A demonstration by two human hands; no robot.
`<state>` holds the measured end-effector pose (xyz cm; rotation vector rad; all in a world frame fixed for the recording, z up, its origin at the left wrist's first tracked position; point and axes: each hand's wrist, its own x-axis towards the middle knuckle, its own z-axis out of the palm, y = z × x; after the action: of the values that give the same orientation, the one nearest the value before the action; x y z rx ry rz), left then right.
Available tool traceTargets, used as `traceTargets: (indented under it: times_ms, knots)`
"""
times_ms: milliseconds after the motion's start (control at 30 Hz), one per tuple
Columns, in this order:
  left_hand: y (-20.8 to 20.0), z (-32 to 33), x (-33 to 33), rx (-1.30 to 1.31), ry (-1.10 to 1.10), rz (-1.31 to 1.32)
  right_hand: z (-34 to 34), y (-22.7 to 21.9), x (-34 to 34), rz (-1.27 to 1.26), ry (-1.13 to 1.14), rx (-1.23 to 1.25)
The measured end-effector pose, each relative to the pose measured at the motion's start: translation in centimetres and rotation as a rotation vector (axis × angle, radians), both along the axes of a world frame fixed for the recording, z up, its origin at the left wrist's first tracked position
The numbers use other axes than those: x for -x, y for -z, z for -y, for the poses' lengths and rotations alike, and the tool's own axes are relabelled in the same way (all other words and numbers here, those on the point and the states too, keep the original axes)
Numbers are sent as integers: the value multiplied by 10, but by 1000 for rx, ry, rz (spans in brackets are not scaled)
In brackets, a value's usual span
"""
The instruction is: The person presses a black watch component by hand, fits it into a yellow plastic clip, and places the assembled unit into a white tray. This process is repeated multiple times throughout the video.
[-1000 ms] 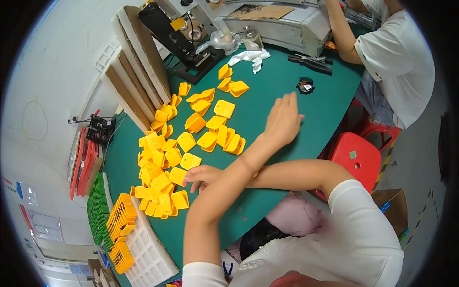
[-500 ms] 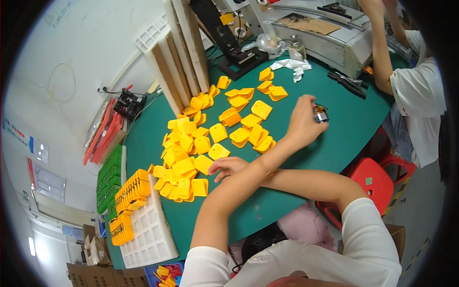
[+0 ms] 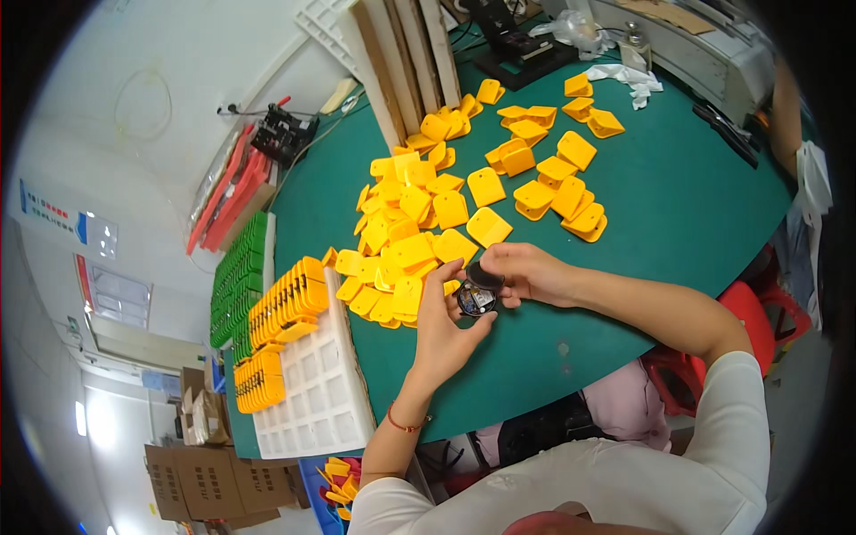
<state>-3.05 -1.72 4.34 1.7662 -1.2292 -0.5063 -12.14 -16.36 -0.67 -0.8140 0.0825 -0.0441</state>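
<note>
Near the front of the pile, my left hand (image 3: 443, 332) grips a small round black case (image 3: 475, 300) between thumb and fingers. The case faces up uncovered, showing a circuit board and silvery parts inside. My right hand (image 3: 533, 273) pinches a dark round cover (image 3: 484, 275) at the upper edge of the case; whether the two touch is hard to tell. Just beyond both hands lies a heap of folded yellow plastic pieces (image 3: 412, 203), each with a small hole. More yellow pieces (image 3: 573, 150) are scattered to the right on the green table (image 3: 642, 214).
To the left, a white gridded tray (image 3: 308, 392) holds rows of yellow pieces (image 3: 259, 382); green pieces (image 3: 239, 290) stand behind it. Upright boards (image 3: 383, 76) and a black stand (image 3: 513, 40) are at the back. Black-handled pliers (image 3: 727, 134) lie far right, near another person's arm (image 3: 786, 116).
My crossed arms have come apart. My left hand came back from the right with the electronic part; my right hand left the heap's edge and now holds the cover. The view has shifted.
</note>
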Motion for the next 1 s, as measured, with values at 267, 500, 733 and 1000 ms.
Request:
traceTargets:
  times_ms: [267,500,733,1000]
  knots:
    - [25,-4,-14,86,-22,228,-11,-9,-1,-62,139,238]
    - [40,-7,-17,23,40,-376,-9,-8,0,-110,162,285]
    - [41,-6,-16,229,-13,-607,-9,-7,3,5,163,405]
    - [31,-7,-21,277,17,-865,-6,-14,2,-32,180,343]
